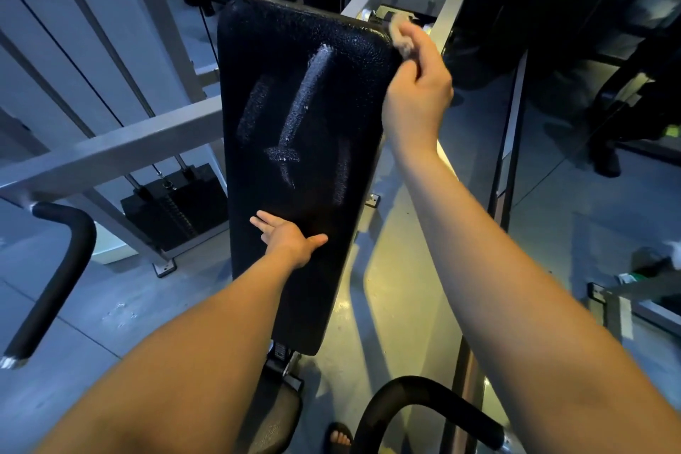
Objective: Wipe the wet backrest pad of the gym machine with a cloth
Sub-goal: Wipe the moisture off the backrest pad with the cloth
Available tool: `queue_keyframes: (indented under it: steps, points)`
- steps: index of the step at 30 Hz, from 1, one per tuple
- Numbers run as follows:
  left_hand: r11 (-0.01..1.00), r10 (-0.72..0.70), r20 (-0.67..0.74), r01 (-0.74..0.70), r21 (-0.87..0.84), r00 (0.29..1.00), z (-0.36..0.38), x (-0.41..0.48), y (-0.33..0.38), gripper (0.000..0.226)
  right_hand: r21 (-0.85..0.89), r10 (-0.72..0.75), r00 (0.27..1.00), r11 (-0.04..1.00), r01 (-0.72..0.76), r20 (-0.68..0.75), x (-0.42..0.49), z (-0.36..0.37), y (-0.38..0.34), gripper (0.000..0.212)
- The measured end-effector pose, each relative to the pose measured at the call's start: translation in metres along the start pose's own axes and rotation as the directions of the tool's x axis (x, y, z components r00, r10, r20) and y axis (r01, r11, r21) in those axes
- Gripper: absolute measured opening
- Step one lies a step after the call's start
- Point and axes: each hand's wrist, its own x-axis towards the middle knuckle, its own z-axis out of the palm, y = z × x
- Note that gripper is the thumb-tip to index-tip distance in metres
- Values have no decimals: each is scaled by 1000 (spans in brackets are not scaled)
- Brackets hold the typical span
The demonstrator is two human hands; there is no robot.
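Observation:
The black backrest pad (294, 269) stands tall in the middle of the view, with pale wet streaks (306, 103) across its upper half. My left hand (289, 236) lies flat and open against the pad's lower middle. My right hand (416, 85) is up at the pad's top right corner, fingers closed around a small light cloth (403, 35) that touches the pad's edge there.
The grey machine frame (110, 147) crosses on the left, with a black weight stack (173, 210) behind it. Padded black handles curve at the left (55, 280) and bottom (423, 402). The seat (272, 420) is below the pad. Dark machines stand to the right.

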Motion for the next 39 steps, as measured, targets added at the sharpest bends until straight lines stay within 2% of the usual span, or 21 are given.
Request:
queue_keyframes:
  steps: [4,6,9,12,15,18,20,22,26,28,32,35,37,39]
  points:
    - [1000,-8,-6,8,20,1000,1,0,-1,133,-71,-156,966,982,174,205,27,4,-12,32]
    - [1000,-6,-4,6,22,1000,0,0,-1,133,-73,-221,952,968,241,212,22,3,-6,29]
    - [1000,7,-10,-7,13,1000,0,-1,-2,133,-16,-276,954,960,279,121,4,0,14,30]
    - [1000,10,-11,-10,4,1000,1,1,-2,133,29,-179,984,984,178,17,-24,-2,26,29]
    - [1000,18,-14,-17,16,1000,3,3,-3,133,-36,53,998,998,-52,44,-86,-7,59,17]
    - [999,29,-21,-28,29,999,5,3,-4,133,-124,345,923,937,-327,170,-158,-18,100,14]
    - [999,31,-27,-30,22,999,5,3,-6,134,-96,440,880,898,-430,178,-166,-19,103,19]
    - [999,35,-26,-35,16,999,5,3,-7,134,-1,421,899,906,-424,119,-135,-14,88,28]
    - [999,38,-24,-37,15,999,4,2,-6,133,91,227,973,969,-230,36,-63,-11,45,33]
    - [999,36,-19,-36,1,999,4,2,-6,133,56,254,967,965,-256,32,-71,-13,49,36]
    - [999,43,-23,-43,-3,999,6,2,-7,133,-101,361,918,932,-349,163,-151,-24,86,31]
    - [999,44,-29,-43,26,999,6,0,-6,132,-186,430,871,900,-394,236,-165,-35,97,25]
    - [999,44,-27,-43,29,999,5,-3,-6,131,-164,435,866,900,-405,246,-146,-38,95,18]
    - [998,48,-24,-47,29,999,4,-4,-6,131,-63,399,893,916,-395,207,-125,-35,86,25]
